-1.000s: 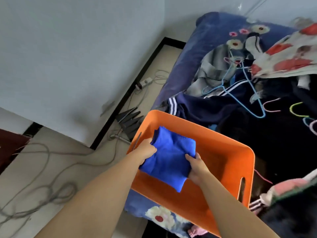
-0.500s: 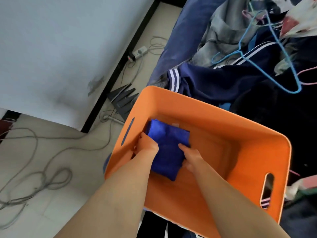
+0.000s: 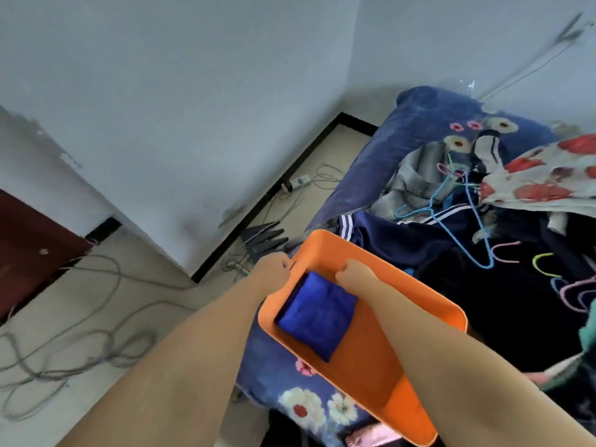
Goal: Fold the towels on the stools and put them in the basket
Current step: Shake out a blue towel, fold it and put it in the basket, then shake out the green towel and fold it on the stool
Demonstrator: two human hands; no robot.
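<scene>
A folded blue towel (image 3: 317,317) lies flat in the left end of the orange basket (image 3: 429,301), which sits on the bed. My left hand (image 3: 272,269) hovers just outside the basket's left rim, by the handle slot, with its fingers loosely curled and nothing in them. Above the towel's far edge my right hand (image 3: 354,272) hangs inside the basket, loosely curled too and apart from the cloth. No stools are in view.
The bed (image 3: 387,175) has a blue floral cover piled with dark clothes and coloured hangers (image 3: 451,221). Grey cables (image 3: 80,343) and a power strip (image 3: 296,182) lie on the tiled floor by the white wall. A dark door (image 3: 29,253) stands at the left.
Both hands have let go of the blue towel and lifted off it; the towel now lies in the basket. The view has tilted up and back.
</scene>
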